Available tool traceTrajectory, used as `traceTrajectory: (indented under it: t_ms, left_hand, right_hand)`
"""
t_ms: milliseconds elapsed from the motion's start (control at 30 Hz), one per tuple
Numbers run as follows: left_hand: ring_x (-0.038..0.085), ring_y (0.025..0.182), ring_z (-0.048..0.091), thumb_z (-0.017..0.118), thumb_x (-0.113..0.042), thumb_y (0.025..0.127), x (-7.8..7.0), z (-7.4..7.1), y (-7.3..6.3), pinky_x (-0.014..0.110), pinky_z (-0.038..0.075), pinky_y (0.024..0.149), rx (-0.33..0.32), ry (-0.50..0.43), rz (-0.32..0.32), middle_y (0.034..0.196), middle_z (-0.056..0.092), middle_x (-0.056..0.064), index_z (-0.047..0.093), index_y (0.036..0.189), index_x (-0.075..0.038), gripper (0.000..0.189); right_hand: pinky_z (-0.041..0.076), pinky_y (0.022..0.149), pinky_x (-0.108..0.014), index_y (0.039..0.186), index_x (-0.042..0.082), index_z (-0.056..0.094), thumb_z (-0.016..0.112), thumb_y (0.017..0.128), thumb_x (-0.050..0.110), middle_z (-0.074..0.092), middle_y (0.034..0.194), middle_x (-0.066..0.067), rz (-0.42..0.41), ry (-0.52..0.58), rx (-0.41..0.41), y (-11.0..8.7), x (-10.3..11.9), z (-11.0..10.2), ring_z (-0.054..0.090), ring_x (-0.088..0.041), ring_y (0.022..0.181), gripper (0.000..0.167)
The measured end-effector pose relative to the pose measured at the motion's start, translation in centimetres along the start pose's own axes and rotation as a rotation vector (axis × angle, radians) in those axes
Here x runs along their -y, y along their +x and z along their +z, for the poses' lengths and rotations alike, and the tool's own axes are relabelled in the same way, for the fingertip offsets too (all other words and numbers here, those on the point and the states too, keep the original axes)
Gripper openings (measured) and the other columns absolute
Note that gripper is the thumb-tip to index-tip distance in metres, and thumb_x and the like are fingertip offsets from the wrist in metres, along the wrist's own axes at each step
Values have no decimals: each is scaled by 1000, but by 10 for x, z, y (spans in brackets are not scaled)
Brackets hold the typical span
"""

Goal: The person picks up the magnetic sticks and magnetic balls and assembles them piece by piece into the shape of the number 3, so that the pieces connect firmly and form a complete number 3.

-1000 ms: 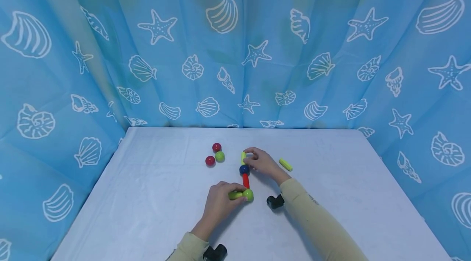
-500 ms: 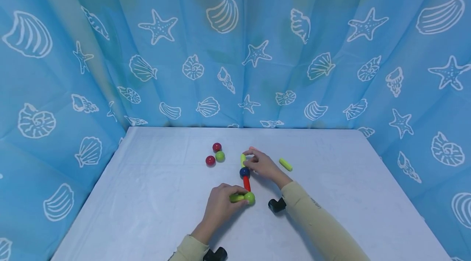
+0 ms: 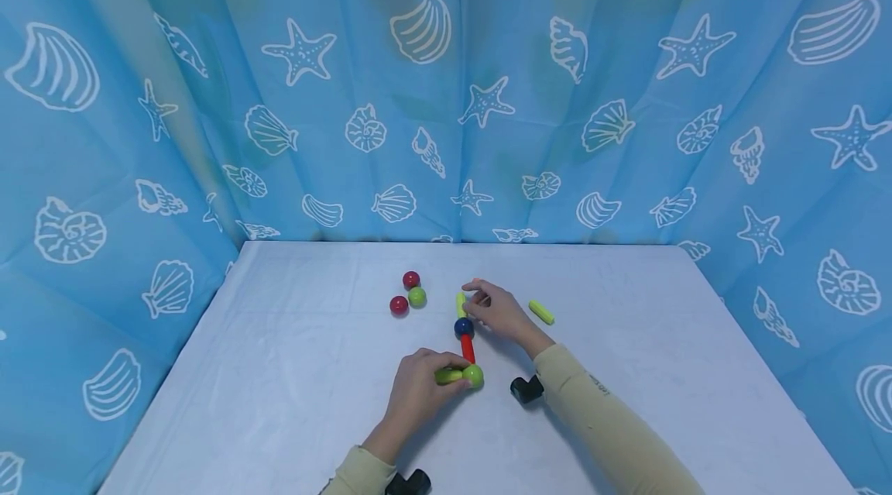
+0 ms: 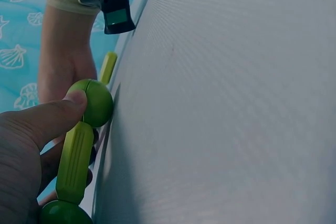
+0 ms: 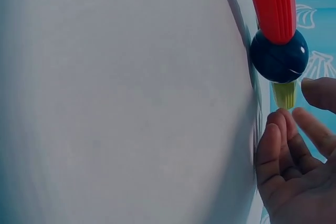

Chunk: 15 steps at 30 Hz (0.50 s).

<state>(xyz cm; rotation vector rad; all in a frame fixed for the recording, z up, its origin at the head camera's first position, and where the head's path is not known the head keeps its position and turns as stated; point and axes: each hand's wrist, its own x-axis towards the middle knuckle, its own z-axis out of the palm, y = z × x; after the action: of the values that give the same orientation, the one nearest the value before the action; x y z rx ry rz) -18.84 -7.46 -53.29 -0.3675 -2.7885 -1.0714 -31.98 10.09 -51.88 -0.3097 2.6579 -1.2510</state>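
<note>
In the head view, my left hand [image 3: 418,386] pinches a toy chain by a green ball [image 3: 473,377] and its yellow-green rod [image 3: 449,376]. The left wrist view shows the thumb on that ball, with a second green ball [image 4: 63,214] at the rod's other end. From the held ball a red rod [image 3: 468,349] runs away to a dark blue ball [image 3: 463,327]. Beyond it sticks out another yellow-green rod [image 3: 461,303]. My right hand [image 3: 498,309] is beside this rod, fingertips right at it, with a gap between thumb and fingers [image 5: 270,142].
Two red balls [image 3: 411,280] and a loose green ball [image 3: 416,297] lie grouped at the back left. A loose yellow-green rod [image 3: 541,312] lies right of my right hand. Black wrist cameras [image 3: 527,390] hang under both sleeves. A blue shell-print curtain [image 3: 446,92] surrounds the white table [image 3: 279,371].
The chain and my left hand have shifted slightly toward me and to the right. My right hand has moved very little; it stays beside the far rod.
</note>
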Motion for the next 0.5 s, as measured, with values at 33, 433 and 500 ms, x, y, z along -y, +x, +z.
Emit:
traceTrajectory:
  t_ms: [33, 433, 500]
  left_hand:
    - [8, 90, 59, 86, -36, 81, 0, 0, 0, 31, 47, 78, 1, -1, -2, 93, 72, -17, 80, 106, -28, 28]
    - [8, 91, 58, 86, -36, 81, 0, 0, 0, 33, 46, 81, 9, -9, -3, 94, 72, -18, 79, 107, -29, 28]
    - [8, 91, 58, 86, -35, 81, 1, 0, 0, 33, 46, 81, 8, -13, 4, 95, 72, -18, 79, 107, -29, 28]
  right_hand:
    - [55, 74, -30, 136, 20, 60, 67, 99, 28, 65, 105, -2, -9, -6, -5, 1, 0, 0, 62, -17, 88, 38]
    - [53, 87, -33, 131, 24, 66, 69, 98, 25, 65, 109, 2, -163, -155, -16, 16, 13, -9, 60, -16, 100, 33]
    - [53, 88, -33, 130, 24, 66, 69, 98, 26, 65, 111, 2, -183, -175, 5, 20, 17, -10, 60, -15, 102, 32]
